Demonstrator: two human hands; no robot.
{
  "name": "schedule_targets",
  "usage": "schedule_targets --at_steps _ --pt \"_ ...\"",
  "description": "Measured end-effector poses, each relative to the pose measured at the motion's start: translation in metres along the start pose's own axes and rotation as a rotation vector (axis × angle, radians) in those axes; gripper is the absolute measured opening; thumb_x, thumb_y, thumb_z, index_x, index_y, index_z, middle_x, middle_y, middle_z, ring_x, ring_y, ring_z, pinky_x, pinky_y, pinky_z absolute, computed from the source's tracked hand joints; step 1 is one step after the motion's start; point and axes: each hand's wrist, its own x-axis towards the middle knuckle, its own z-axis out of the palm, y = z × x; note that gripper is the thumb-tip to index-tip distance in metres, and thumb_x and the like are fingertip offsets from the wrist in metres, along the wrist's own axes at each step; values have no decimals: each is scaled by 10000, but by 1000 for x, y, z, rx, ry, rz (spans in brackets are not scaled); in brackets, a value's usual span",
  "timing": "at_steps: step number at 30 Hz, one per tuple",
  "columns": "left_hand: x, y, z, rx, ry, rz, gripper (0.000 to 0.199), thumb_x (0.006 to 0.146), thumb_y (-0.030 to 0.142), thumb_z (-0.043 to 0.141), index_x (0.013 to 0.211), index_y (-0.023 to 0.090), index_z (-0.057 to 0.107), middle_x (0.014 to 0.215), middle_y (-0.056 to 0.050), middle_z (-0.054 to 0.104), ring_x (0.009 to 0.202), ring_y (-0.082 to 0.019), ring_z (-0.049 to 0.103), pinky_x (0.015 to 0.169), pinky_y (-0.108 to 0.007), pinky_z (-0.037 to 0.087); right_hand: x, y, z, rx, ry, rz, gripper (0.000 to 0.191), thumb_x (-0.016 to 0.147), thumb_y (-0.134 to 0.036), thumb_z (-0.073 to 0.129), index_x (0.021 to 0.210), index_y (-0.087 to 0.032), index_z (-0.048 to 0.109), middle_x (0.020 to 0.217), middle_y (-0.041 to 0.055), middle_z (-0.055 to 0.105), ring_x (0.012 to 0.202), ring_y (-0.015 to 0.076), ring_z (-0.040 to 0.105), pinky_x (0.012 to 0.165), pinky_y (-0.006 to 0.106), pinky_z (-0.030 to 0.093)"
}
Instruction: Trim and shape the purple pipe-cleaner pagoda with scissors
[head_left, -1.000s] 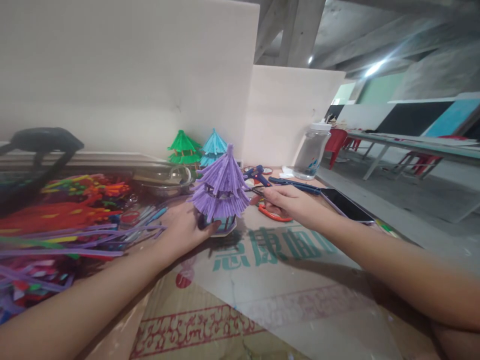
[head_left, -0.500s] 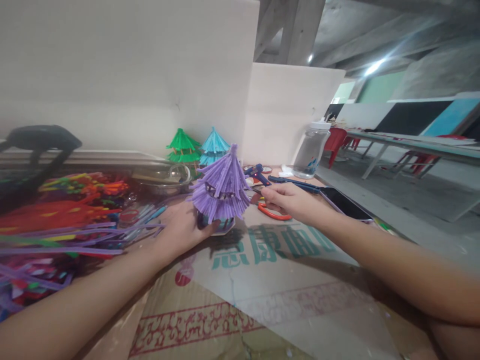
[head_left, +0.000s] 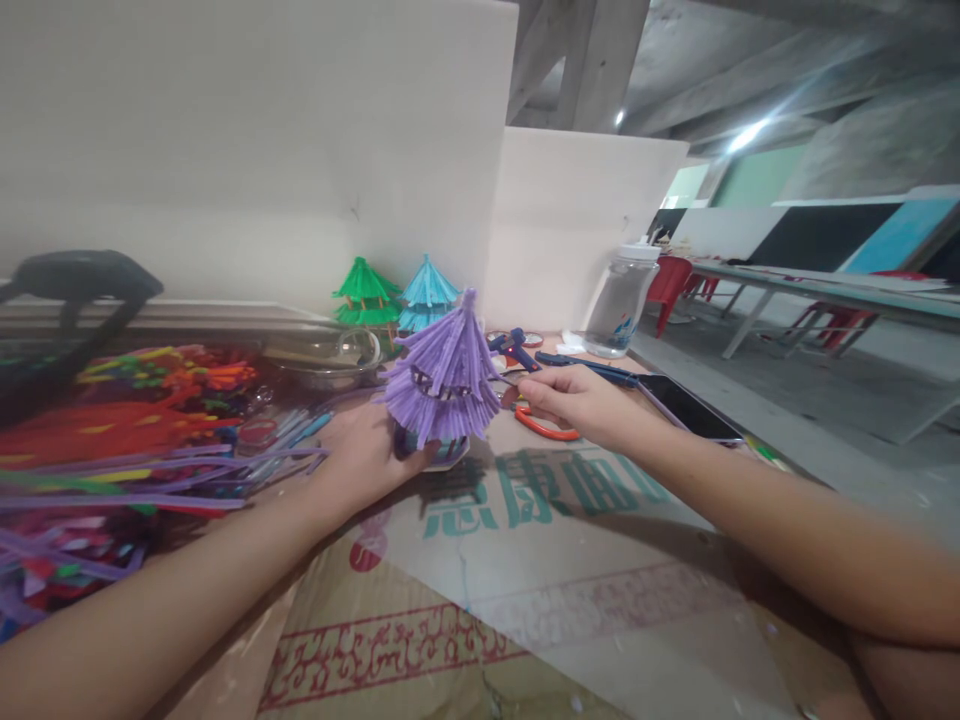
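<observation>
A purple pipe-cleaner pavilion (head_left: 442, 375) with a two-tiered roof stands upright in front of me. My left hand (head_left: 367, 440) is closed around its base from the left, the thumb across the front. At the pavilion's right, my right hand (head_left: 559, 395) pinches a thin dark tool (head_left: 510, 380), perhaps tweezers, whose tip reaches the roof's edge; whether it touches I cannot tell. Beneath that hand lie orange-handled pliers or scissors (head_left: 546, 428), partly covered. Behind stand a green pavilion (head_left: 365, 290) and a light-blue pavilion (head_left: 427, 290).
Bundles of colourful pipe cleaners (head_left: 165, 400) fill the left side, beside a clear bowl (head_left: 315, 365). A blue glue gun (head_left: 516, 347), a water bottle (head_left: 621, 300) and a phone (head_left: 690, 408) lie or stand to the right. A white panel (head_left: 255, 150) rises behind.
My right hand has shifted slightly left, bringing the thin tool's tip to the edge of the purple roof. My left hand and the pavilion have stayed nearly still.
</observation>
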Motion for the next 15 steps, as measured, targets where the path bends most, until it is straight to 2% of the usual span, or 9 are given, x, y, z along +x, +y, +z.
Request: schedule_targets --at_steps 5,10,15 --pt "0 -1 0 -25 8 1 442 981 543 668 1250 201 742 1179 -151 816 1123 -385 785 965 -468 618 -1 -1 0 -8 25 -22 431 998 -547 691 1047 -151 855 674 -18 481 650 144 358 594 294 263" --pt "-1 -1 1 29 -17 -29 444 977 565 659 1203 196 756 1138 -158 815 1104 -402 782 947 -483 613 -1 0 2 44 9 -4 467 1003 -588 678 1041 -152 841 614 -52 394 608 138 327 599 303 249" --pt "-1 0 1 22 -15 -26 452 978 534 677 1262 190 746 1174 -155 817 1117 -391 781 945 -464 607 -2 -3 2 61 -11 20 454 1014 -567 666 1038 -139 816 614 -70 357 587 125 291 595 300 218"
